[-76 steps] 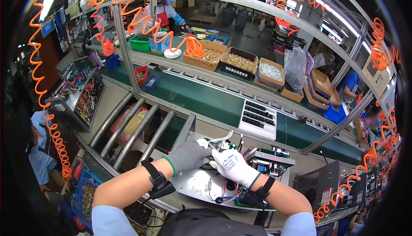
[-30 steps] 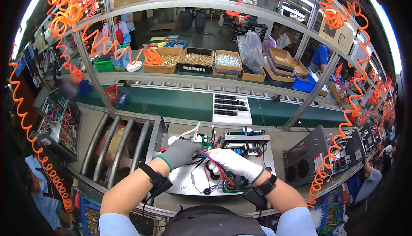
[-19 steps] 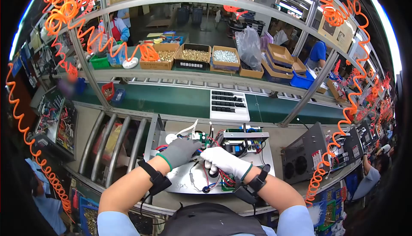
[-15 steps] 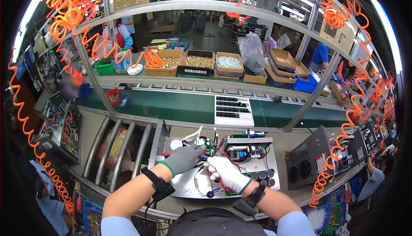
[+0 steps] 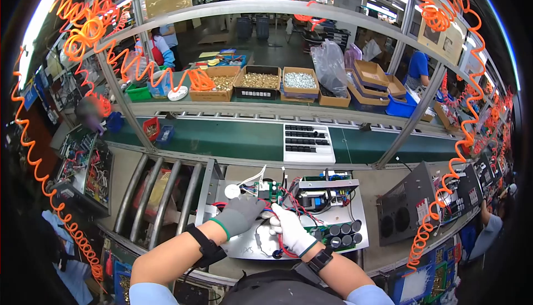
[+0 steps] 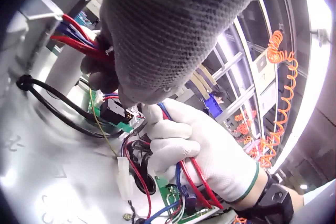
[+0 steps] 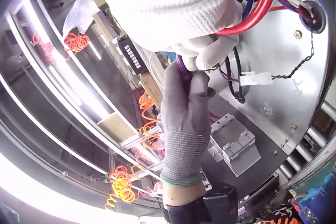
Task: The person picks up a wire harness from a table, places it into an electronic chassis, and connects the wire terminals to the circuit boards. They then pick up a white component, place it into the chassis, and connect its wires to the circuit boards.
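My left hand (image 5: pixel 241 216), in a grey glove, grips a bundle of red and blue wires (image 6: pixel 79 43). Tight beside it, my right hand (image 5: pixel 291 230), in a white glove, curls round the wires, whose red lengths (image 6: pixel 197 174) run down past its fingers. The fingertips of both hands meet in the right wrist view. Below lies a metal chassis plate (image 5: pixel 239 248) with handwriting on it. A small green circuit board (image 5: pixel 269 189) stands behind the hands, and black capacitors (image 5: pixel 344 232) sit to the right. A white plug connector (image 7: pixel 256 78) hangs on thin leads.
Metal rollers (image 5: pixel 158 202) lie to the left, and a black vented housing (image 5: pixel 400 213) stands to the right. Beyond the green conveyor (image 5: pixel 227 141), with its white tray of black parts (image 5: pixel 308 152), are boxes of fasteners (image 5: pixel 257 80). Orange coiled hoses (image 5: pixel 58 205) hang at both sides.
The hands have moved from the white wires to the red and blue bundle. My right hand has since shifted, uncovering the capacitors. The head view has turned.
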Tool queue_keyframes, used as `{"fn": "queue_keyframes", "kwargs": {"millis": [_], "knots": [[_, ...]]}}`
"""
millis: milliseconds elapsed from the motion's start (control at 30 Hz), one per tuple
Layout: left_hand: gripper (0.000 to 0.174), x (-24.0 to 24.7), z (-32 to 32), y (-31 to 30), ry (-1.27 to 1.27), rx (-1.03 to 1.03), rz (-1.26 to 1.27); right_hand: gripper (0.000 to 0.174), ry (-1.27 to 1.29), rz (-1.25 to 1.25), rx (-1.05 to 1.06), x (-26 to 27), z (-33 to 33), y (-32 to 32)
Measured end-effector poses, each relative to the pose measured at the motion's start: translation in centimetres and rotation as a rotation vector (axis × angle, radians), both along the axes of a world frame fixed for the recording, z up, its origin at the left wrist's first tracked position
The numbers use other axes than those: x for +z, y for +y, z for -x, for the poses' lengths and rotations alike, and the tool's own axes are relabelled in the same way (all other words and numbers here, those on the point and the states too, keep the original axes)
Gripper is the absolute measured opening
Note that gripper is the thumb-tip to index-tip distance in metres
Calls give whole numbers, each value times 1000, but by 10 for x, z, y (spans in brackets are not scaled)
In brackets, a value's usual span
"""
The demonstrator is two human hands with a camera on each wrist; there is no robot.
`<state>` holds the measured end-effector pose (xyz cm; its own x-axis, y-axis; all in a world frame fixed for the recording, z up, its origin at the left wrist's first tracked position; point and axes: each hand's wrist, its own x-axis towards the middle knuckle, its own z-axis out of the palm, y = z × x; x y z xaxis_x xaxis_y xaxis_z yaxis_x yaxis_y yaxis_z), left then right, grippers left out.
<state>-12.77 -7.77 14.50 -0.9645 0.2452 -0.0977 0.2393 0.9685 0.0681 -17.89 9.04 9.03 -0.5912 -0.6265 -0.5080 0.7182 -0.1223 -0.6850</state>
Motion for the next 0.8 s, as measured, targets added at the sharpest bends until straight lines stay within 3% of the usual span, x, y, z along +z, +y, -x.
{"fn": "queue_keyframes", "kwargs": {"millis": [67,133,300,400,533,667,767,800], "knots": [[34,2,3,-8,-94,48,2,34,63,-35,-42,12,-6,-1],[32,8,0,-18,-183,194,10,33,67,-77,-54,25,-8,-3],[21,18,-7,-20,-195,220,-105,29,-35,-80,-43,15,-3,-7],[17,-14,-5,-22,-59,80,37,24,26,-108,-135,6,-5,-12],[18,-16,-6,-18,-104,81,73,21,39,-118,-230,-2,-10,-19],[20,-17,-2,-16,-125,137,66,26,-55,-62,-162,-3,-2,-11],[20,-13,-2,-14,-116,140,72,37,-31,-37,132,14,4,-2],[18,-11,-3,-13,-101,140,101,37,-34,-37,123,12,4,-1]]}}
